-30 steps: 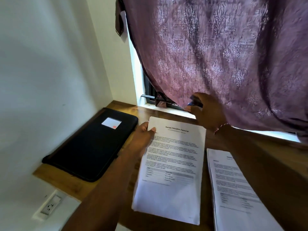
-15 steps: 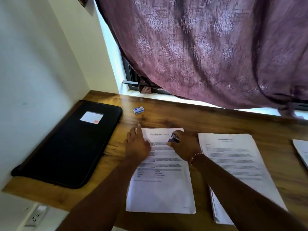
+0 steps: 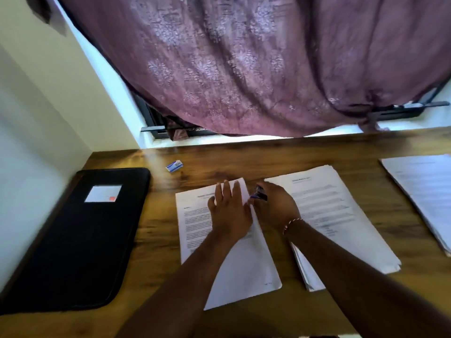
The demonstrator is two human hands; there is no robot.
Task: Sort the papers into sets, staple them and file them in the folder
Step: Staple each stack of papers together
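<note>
While the left hand (image 3: 228, 213) lies flat, fingers spread, pinning the paper set (image 3: 195, 228) to the desk (image 3: 280, 154), the right hand (image 3: 274, 208) clamps a stapler (image 3: 260, 194) at its top right corner. Pinning likely keeps sheets aligned. Folder (image 3: 80, 237) lies closed, left.

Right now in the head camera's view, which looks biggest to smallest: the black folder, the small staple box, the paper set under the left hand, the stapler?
1. Black folder
2. Paper set under the left hand
3 and 4. Staple box and stapler: both tiny, and the right hand mostly hides the stapler, so unranked.
</note>
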